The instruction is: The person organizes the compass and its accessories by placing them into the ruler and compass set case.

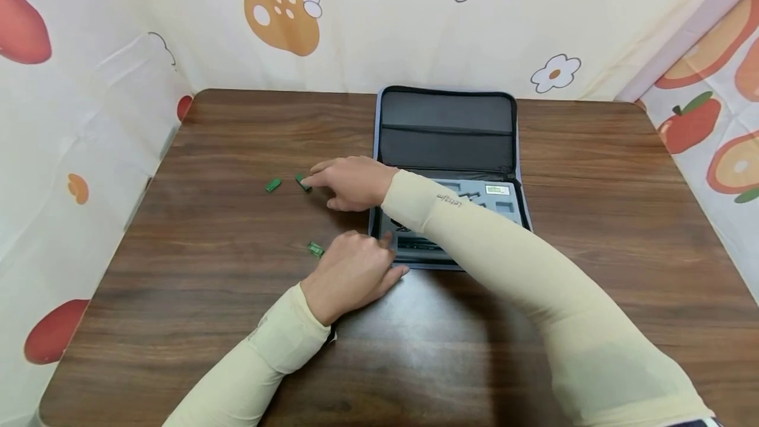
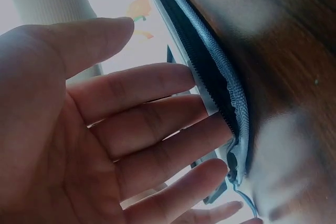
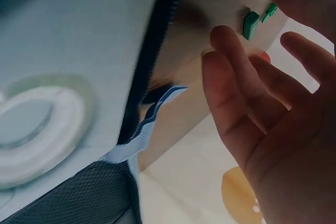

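My right hand (image 1: 356,183) reaches over the left side of an unzipped case (image 1: 447,150). Its index fingertip overlaps a small green piece (image 1: 304,182) in the head view. The right wrist view shows loosely bent fingers (image 3: 231,87) with nothing held, and two green pieces (image 3: 250,25) beyond them. A second green piece (image 1: 273,185) lies farther left. My left hand (image 1: 352,269) is at the case's front left corner, fingers (image 2: 163,119) spread and slightly bent against the zippered edge (image 2: 231,98). A third green piece (image 1: 315,249) is just left of that hand.
Inside the case is a grey tray (image 1: 504,199) with cutouts and a small white-green label or display, partly hidden by my right sleeve (image 1: 486,236). The case's lid (image 1: 447,111) stands raised at the back. Printed curtains (image 1: 385,31) border the brown wooden table (image 1: 593,216).
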`<state>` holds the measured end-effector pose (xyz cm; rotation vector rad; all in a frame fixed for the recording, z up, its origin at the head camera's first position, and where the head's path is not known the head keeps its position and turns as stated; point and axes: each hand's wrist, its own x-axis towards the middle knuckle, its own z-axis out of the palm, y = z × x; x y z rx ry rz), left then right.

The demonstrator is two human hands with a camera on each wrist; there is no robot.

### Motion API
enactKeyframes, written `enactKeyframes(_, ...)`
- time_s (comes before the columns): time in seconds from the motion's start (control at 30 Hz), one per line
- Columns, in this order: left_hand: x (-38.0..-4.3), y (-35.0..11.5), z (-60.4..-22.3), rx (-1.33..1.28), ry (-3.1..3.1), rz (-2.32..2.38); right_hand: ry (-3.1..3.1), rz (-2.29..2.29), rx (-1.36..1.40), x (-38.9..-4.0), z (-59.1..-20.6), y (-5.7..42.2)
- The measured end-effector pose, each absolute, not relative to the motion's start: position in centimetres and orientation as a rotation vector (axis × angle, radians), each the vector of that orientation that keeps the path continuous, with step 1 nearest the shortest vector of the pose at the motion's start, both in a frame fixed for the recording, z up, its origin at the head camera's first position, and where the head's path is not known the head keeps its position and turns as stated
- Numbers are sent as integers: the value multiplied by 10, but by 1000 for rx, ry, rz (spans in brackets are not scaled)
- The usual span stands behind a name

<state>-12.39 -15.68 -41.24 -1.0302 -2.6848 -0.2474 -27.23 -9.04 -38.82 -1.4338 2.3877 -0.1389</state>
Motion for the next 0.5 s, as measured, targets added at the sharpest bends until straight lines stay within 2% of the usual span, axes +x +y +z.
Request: enactKeyframes(0.5, -124, -161, -411, -1058, -2739, -230, 2432, 5, -1447, -282, -402, -127)
